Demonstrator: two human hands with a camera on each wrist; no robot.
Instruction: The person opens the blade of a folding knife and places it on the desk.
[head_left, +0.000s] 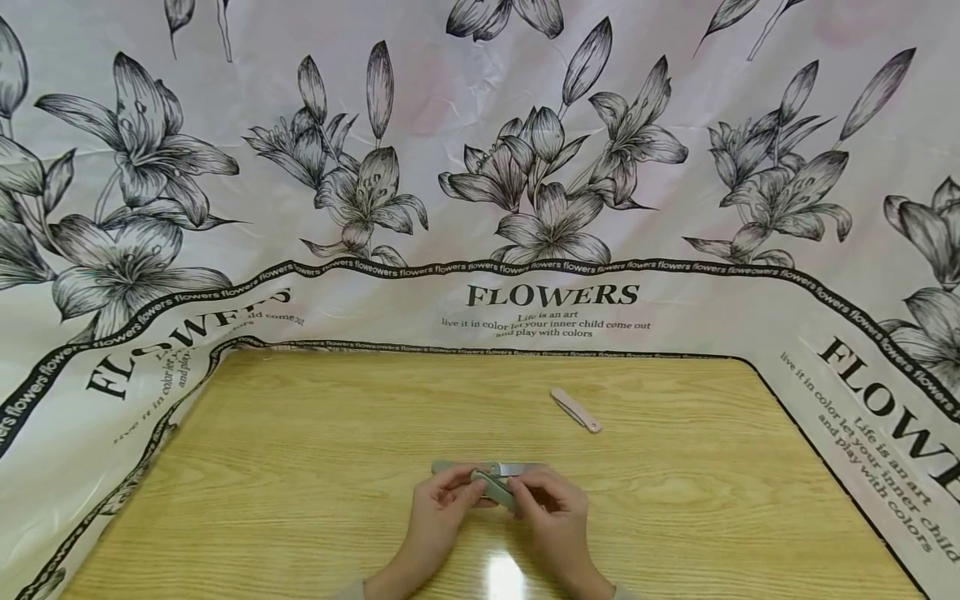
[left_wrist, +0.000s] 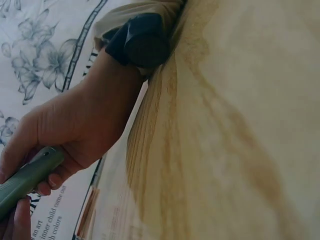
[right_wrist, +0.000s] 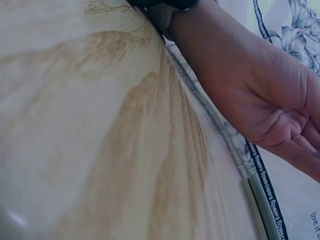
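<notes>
Both hands hold one green folding knife (head_left: 497, 490) low over the table, in front of the body. My left hand (head_left: 441, 510) pinches its left end between thumb and fingers. At the other end, my right hand (head_left: 557, 507) grips it with thumb and fingertips. The left wrist view shows the green handle (left_wrist: 29, 181) slanting between the two hands; I cannot tell whether its blade is out. Just beyond the hands lies a second green knife (head_left: 444, 467) with its silver blade (head_left: 517, 469) unfolded to the right. The fingers partly cover it.
A folded pink knife (head_left: 576, 410) lies farther back on the wood-grain table (head_left: 337, 417). White cloth (head_left: 555, 312) printed with flowers and lettering rises along the back and both sides of the table.
</notes>
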